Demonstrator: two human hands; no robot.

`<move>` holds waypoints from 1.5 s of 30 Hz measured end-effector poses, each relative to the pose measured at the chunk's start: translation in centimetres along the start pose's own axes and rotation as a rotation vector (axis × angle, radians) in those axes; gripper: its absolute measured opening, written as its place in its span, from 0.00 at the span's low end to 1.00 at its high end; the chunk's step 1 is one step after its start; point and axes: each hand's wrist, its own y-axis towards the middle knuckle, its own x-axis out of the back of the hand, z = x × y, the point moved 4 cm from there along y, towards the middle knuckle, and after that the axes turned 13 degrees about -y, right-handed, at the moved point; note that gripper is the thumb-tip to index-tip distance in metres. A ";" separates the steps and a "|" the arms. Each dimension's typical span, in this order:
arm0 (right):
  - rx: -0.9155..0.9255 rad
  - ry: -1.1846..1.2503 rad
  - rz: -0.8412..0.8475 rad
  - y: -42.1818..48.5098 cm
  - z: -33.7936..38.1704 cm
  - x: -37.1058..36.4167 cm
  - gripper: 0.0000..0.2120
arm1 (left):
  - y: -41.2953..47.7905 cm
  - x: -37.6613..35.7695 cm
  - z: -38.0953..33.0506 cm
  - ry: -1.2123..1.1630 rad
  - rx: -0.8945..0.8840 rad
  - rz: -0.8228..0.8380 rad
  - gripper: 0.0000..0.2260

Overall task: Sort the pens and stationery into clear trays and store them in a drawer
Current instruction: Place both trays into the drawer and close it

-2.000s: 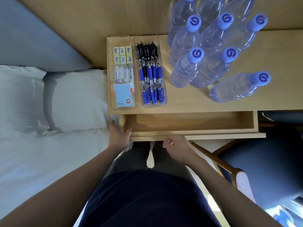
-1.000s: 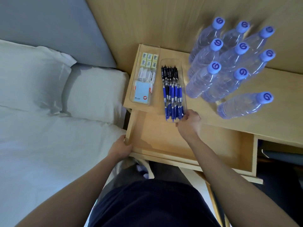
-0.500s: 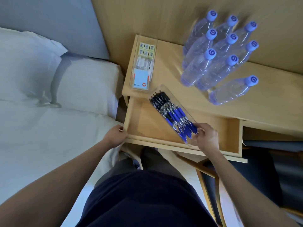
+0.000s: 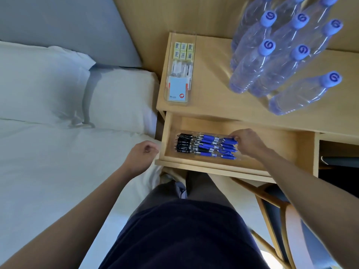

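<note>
Open drawer below the front edge of a wooden bench. Inside the drawer, in its left half, a clear pen tray, flat on the drawer floor and turned lengthwise along the drawer's width. Packed with pens: black at the end nearer the drawer's left wall, blue toward the drawer's middle. At that middle end, the right hand, forearm crossing the drawer's front edge, fingers curled down onto the tray's end and the blue pens, gripping there. Beyond the hand, toward the drawer's right wall, bare drawer floor.

Just outside the drawer's left front corner, the left hand, fingers loosely curled, nothing in them. Touching the corner or just clear of it: impossible to tell.

Behind the drawer's back left corner, on the bench top, a second clear tray, pointing away from the drawer. Filled with stationery: a blue and white pad at the end nearest the drawer, pale packets in the middle, small yellow boxes at the far end. Behind the drawer's right part, also on the bench, a tight cluster of water bottles with blue caps.

Left of the drawer, a bed with white sheets and a pillow. In front of the drawer's right end and lower down, a wooden chair with a blue seat.
</note>
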 end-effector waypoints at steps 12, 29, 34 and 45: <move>0.022 0.087 0.145 0.7 0.8 -3.1 0.10 | 2.9 -1.6 -8.2 -0.114 -0.109 -0.036 0.10; -0.232 0.514 -0.079 -5.9 -1.2 -1.2 0.24 | 11.7 -5.9 -16.0 0.262 -0.203 -0.407 0.53; -0.288 0.600 -0.192 -9.3 -0.4 0.1 0.24 | 12.8 -6.5 -15.7 0.246 -0.072 -0.416 0.51; -0.297 0.635 -0.343 -13.2 3.4 1.6 0.20 | 9.4 -4.0 -11.6 0.089 -0.150 -0.381 0.51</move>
